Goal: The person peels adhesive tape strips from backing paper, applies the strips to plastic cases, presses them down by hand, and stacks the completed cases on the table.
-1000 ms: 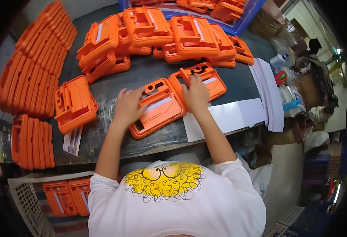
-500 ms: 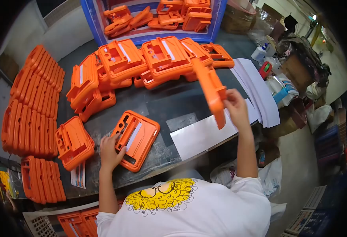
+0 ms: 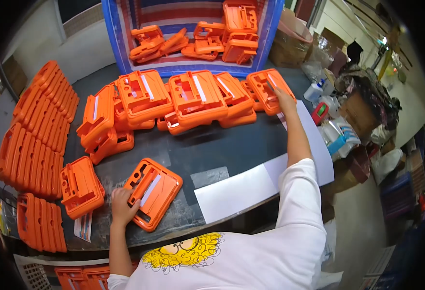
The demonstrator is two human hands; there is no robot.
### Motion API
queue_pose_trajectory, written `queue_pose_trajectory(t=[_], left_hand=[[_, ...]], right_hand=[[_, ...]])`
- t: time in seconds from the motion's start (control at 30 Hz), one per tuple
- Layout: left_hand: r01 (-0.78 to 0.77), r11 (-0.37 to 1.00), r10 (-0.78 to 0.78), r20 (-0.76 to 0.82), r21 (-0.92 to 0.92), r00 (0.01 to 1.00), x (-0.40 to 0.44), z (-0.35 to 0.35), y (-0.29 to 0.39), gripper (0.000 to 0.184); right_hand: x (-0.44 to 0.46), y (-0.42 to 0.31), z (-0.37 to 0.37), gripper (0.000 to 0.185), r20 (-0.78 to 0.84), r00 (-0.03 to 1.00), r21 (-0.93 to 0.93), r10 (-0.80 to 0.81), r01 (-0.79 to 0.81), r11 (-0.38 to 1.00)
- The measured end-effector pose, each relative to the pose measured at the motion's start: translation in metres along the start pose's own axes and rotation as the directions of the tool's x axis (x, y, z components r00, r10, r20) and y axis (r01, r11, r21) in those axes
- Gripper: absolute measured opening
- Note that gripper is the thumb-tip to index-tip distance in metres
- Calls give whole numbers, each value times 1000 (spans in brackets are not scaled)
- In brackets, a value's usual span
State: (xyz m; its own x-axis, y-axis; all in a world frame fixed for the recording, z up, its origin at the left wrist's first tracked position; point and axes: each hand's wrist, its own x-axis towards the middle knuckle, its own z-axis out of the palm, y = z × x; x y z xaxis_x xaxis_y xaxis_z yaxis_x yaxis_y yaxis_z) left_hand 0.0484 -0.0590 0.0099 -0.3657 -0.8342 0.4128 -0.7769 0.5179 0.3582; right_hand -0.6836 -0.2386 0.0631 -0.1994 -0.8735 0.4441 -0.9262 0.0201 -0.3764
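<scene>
My left hand is at the left edge of an orange plastic case lying flat on the dark table, its fingers curled over the rim. That case has cut-outs and a white strip in its face. At the far right end of the row of cases, my right hand grips another orange plastic case by its lower right part. This case rests over one beneath it; the fingertips are partly hidden in its recess. Close to my left hand, a thicker orange case sits tilted at the table's left side.
Stacked orange cases form a row across the table. Upright cases line the left edge. A blue-framed bin with several cases stands behind. White paper sheets lie at the front right, with a white bottle beyond.
My right hand has carried its orange case away from me, from above the paper to the row's far right end. My left hand stays on its case. The camera view has tilted up.
</scene>
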Motion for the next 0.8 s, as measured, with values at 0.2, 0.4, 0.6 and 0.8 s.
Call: queue_pose_trajectory(t=[0.2, 0.4, 0.6, 0.8], left_hand=[[53, 997, -56, -33, -63, 998, 6, -10, 14, 28], [122, 981, -161, -288, -150, 944, 53, -2, 96, 33], [-302, 934, 254, -241, -192, 937, 117, 1, 209, 71], [-270, 948, 231, -216, -170, 949, 86, -5, 152, 59]], right_hand=[[23, -19, 56, 48, -274, 962, 122, -19, 55, 991], [-180, -254, 14, 29, -162, 986, 910, 38, 135, 392], [-251, -291, 2, 56, 82, 920, 994, 384, -102, 32], [-77, -72, -3, 44, -137, 791, 969, 596, -19, 247]])
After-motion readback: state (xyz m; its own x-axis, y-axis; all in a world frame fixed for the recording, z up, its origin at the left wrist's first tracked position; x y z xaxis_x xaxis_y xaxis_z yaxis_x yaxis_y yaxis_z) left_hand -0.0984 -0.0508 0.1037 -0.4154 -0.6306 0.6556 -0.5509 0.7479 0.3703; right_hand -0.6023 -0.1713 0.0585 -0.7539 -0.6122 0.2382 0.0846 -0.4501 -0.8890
